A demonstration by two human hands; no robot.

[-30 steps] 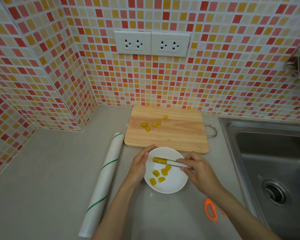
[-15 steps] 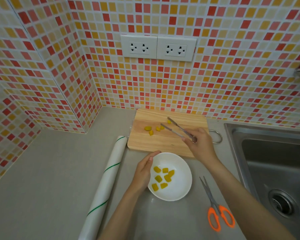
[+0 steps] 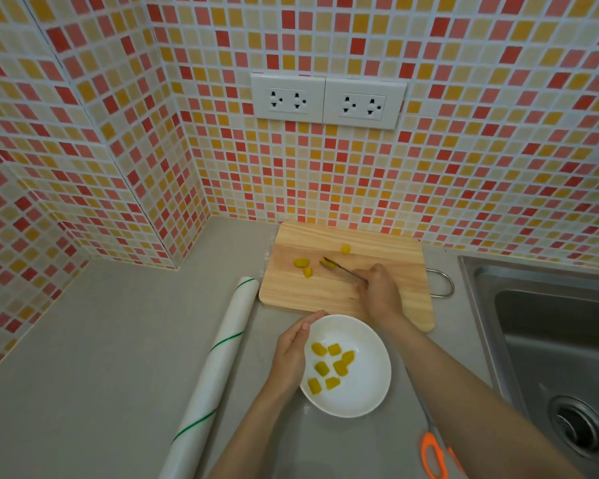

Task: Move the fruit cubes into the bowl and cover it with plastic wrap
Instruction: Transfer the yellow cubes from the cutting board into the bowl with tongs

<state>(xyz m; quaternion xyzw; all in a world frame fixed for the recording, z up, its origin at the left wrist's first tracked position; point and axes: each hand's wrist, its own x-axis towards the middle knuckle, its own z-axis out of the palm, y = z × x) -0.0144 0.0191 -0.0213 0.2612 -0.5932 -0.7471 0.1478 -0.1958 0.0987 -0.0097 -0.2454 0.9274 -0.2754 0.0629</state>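
A white bowl (image 3: 367,385) on the grey counter holds several yellow fruit cubes (image 3: 329,366). My left hand (image 3: 291,357) rests against the bowl's left rim, fingers together. Behind the bowl lies a wooden cutting board (image 3: 388,247) with loose yellow cubes (image 3: 301,262) on it. My right hand (image 3: 381,292) is over the board, shut on metal tongs (image 3: 339,269) whose tips pinch a small yellow cube just right of the loose ones. A white roll of plastic wrap (image 3: 218,368) with green stripes lies to the left of the bowl.
Orange-handled scissors (image 3: 433,451) lie on the counter to the right of the bowl, partly under my right forearm. A steel sink (image 3: 550,340) is at the right. Tiled walls with two double sockets (image 3: 327,100) close the back and left.
The right hand carried the tongs from over the bowl back to the board, and their tips have closed near the loose cubes. The left hand stayed at the bowl's rim.
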